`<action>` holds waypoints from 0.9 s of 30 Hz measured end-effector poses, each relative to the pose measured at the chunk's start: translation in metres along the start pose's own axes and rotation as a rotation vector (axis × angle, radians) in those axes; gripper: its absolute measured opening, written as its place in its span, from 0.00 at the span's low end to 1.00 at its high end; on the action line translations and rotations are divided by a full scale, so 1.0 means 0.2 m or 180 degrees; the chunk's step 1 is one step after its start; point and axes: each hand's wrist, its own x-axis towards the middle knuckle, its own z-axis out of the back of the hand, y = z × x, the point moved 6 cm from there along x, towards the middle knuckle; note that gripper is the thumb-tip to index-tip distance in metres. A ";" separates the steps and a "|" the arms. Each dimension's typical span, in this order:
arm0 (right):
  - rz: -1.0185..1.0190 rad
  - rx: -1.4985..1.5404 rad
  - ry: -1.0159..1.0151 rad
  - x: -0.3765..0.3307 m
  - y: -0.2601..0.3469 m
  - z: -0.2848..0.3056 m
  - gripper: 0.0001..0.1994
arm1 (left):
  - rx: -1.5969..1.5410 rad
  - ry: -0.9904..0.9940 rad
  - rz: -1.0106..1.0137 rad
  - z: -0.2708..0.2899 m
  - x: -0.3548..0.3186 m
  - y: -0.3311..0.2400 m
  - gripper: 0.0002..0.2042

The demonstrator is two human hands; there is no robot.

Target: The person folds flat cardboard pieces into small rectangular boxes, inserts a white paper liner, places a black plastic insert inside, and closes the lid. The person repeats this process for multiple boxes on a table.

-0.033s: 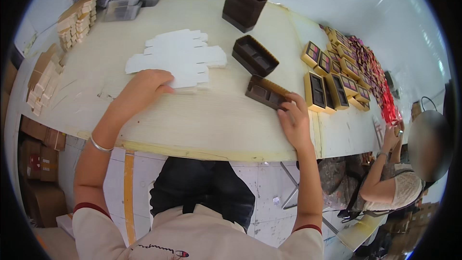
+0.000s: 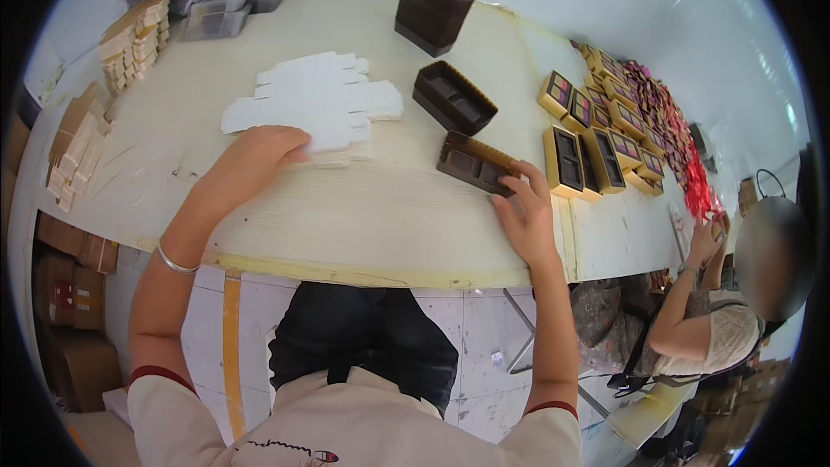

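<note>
My left hand point(image 2: 259, 162) is closed on the near left edge of the top white cardboard box blank point(image 2: 320, 91), which lies flat on a small stack. The fingertips are partly hidden. My right hand point(image 2: 529, 214) grips the right end of a dark brown plastic tray point(image 2: 471, 164), fingers over its rim and thumb at the near side. This tray rests on the table with its divided hollow facing up. Just beyond it lies a second brown tray point(image 2: 456, 99). Farther back stands a tall stack of nested brown trays point(image 2: 432, 17).
Gold boxes with dark inserts point(image 2: 584, 156) stand at the right, beside a heap of small wrapped pieces point(image 2: 648, 104). Folded cardboard stacks point(image 2: 82, 151) line the left edge; clear plastic trays point(image 2: 216, 17) lie at the back left. A co-worker point(image 2: 713, 329) sits at the right.
The top white blank appears slightly shifted away from the sheets beneath it at the near edge. My right hand remains at the brown tray's end.
</note>
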 end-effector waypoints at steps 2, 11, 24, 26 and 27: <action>0.0042 -0.0097 -0.0128 0.02 0.03 0.01 0.15 | 0.0291 -0.0347 -0.0118 0.06 0.00 0.00 0.10; 0.1649 -0.0259 -0.0376 -0.23 0.55 0.06 0.17 | 0.0560 -0.1226 -0.1628 0.08 -0.40 -0.67 0.07; 0.0582 -0.0079 0.0307 -0.24 0.69 -0.20 0.17 | -0.0090 -0.0637 -0.0801 -0.23 -0.37 -0.61 0.14; 0.0849 -0.0222 0.0436 -0.29 0.71 -0.19 0.15 | -0.0012 -0.0626 -0.0988 -0.23 -0.41 -0.65 0.14; 0.0987 -0.0299 0.0501 -0.31 0.72 -0.20 0.15 | 0.0029 -0.0679 -0.1015 -0.25 -0.43 -0.63 0.13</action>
